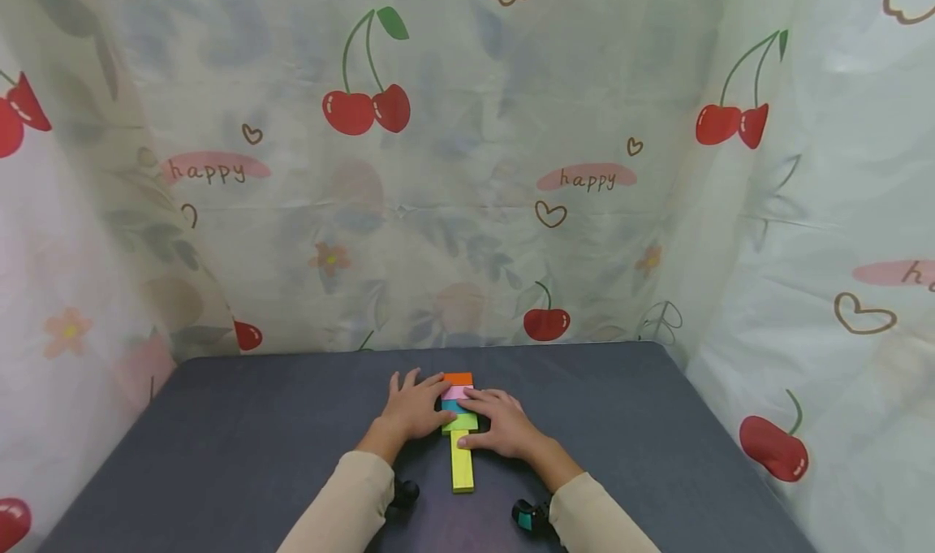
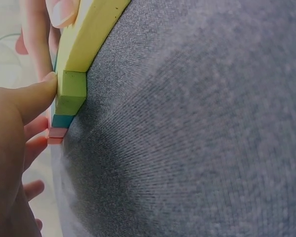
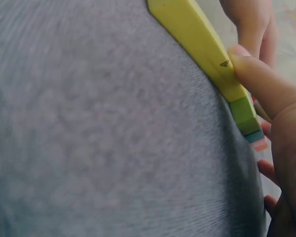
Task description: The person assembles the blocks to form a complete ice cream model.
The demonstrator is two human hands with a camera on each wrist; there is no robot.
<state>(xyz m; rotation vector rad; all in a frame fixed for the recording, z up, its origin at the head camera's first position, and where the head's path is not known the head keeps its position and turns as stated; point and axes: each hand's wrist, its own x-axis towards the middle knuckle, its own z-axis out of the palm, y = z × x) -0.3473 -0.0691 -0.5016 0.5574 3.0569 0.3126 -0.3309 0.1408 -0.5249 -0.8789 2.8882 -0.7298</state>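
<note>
Several coloured blocks lie in a row on the dark table in the head view: an orange block farthest away, then a pink block, a blue block and a light green block. A long yellow block extends from the green one toward me. My left hand touches the row's left side, its thumb at the green block. From the right, my right hand rests fingers on the row, and its thumb touches the yellow block. The fingers of both look fairly straight.
Dark grey cloth covers the table. Behind and beside it hangs a pale curtain printed with cherries and hearts. A black wrist device shows by the left sleeve, and another wrist device by the right sleeve.
</note>
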